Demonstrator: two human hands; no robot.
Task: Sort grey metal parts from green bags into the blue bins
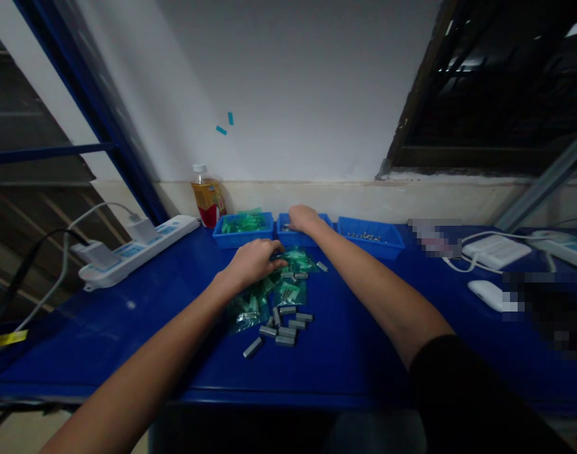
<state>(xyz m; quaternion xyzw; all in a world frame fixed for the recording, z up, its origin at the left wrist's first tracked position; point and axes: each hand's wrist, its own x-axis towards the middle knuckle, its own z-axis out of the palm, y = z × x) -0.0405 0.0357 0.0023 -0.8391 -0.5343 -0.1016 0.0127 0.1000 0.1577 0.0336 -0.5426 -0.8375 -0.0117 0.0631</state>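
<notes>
My left hand (258, 260) is over the small green-tinted plastic bags (250, 309) on the table, its thumb and curled fingers apart and nothing visible between them. Small metal pieces show inside some bags. My right hand (303, 218) reaches into the middle blue bin (311, 239); its fingertips are hidden there, so I cannot see what they touch. Several grey metal blocks (287, 331) lie loose just in front of the bags. A few smaller metal pieces (322, 267) rest on and beside the bags.
The left blue bin (243, 239) holds green bags, the right one (378, 247) small metal parts. Behind stands a drink bottle (207, 198) by the wall. A power strip (141, 252) with plugs is at left; a white adapter (496, 251) and a mouse (487, 294) are at right.
</notes>
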